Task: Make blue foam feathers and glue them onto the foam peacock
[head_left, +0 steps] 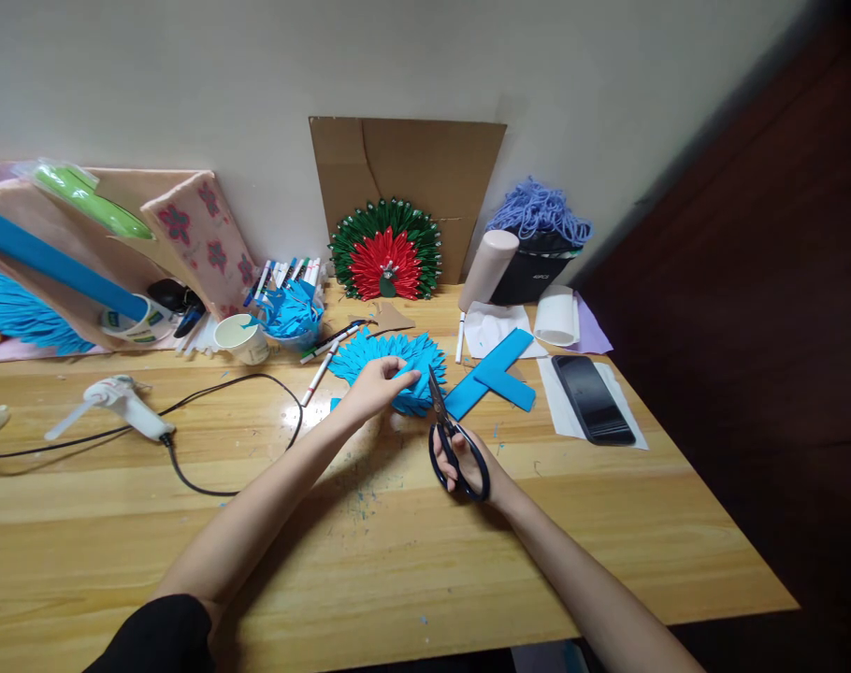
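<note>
My left hand (378, 385) is closed in a pinch on a small blue paper piece (421, 363). Behind and below it, a blue fringed craft (355, 351) made of many pointed bits lies on the table. In my right hand (476, 456) is a pair of black-handled scissors (438, 397), fingers through the loops and tips pointing up beside the blue piece. Whether the blades touch that piece, I cannot tell. Just right of the scissors, folded blue strips (496, 369) lie crossed over each other.
A glue gun (127, 407) with a looping cord lies at left. Behind are a paper cup (241, 338), a tub of blue scraps (292, 313) and markers. A red and green peacock craft (387, 257) leans on cardboard (425, 159). A phone (594, 400) lies at right.
</note>
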`<state>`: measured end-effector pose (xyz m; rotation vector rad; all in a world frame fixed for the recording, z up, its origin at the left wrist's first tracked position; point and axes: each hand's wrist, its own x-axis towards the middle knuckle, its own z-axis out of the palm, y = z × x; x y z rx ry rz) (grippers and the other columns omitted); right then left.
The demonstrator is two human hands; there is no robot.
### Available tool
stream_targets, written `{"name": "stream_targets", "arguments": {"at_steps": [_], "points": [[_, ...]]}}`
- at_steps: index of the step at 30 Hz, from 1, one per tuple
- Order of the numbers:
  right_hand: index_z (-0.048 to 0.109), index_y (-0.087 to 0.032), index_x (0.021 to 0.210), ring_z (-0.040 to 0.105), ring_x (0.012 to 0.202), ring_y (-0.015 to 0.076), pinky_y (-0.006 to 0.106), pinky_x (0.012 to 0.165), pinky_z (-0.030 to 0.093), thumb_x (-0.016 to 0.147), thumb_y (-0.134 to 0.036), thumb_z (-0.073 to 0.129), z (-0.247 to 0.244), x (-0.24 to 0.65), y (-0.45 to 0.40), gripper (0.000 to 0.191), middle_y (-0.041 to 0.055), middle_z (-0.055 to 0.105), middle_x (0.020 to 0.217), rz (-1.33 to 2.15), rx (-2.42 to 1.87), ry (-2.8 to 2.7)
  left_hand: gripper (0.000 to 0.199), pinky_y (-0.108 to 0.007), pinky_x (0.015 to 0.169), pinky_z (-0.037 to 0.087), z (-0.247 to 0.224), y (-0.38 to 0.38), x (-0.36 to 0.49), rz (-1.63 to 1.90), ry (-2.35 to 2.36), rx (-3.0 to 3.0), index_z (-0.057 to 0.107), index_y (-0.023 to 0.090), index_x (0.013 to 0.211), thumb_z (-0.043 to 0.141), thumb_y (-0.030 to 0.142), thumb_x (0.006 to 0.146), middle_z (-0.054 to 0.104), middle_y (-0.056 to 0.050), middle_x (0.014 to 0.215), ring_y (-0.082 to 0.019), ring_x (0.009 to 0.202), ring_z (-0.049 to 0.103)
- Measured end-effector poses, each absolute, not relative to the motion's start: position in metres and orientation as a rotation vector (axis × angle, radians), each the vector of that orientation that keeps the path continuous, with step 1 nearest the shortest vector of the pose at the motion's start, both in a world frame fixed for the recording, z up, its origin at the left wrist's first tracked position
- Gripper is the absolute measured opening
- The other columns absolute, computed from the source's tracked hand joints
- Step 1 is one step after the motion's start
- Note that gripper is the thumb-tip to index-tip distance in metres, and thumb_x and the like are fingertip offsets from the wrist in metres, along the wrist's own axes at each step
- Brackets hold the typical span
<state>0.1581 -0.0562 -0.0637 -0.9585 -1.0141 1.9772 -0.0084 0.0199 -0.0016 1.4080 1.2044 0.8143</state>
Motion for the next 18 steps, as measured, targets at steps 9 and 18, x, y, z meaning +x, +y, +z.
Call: {"name": "stream_targets", "arguments": {"at_steps": [9,18], "points": [[0.047,-0.018,0.066,0.038,0.027,0.0060,0.018,0.028,0.038,0.049,-0.072,0.060,-0.063,0.160,-0.050,0.059,-0.0092,0.042,0.036,1.973,-0.932,-0.916,0.036,-0.026,0.066,0.041,-0.003,0.017,-0.011,1.014,1.481,1.470,0.058,0.014,0.085,0.062,0.045,0.067,0.061,-0.008,0.091,-0.015,0.073,0.054],[0.046,-0.018,0.066,0.039,0.027,0.0069,0.018,0.028,0.037,0.051,-0.069,0.062,-0.068,0.159,-0.051,0.056,-0.0085,0.042,0.036,1.934,-0.959,-0.832,0.044,-0.025,0.056,0.038,0.006,0.004,0.001,0.614,1.062,1.415,0.064,0.014,0.062,0.048,0.054,0.075,0.065,-0.006,0.065,-0.013,0.057,0.052]]}}
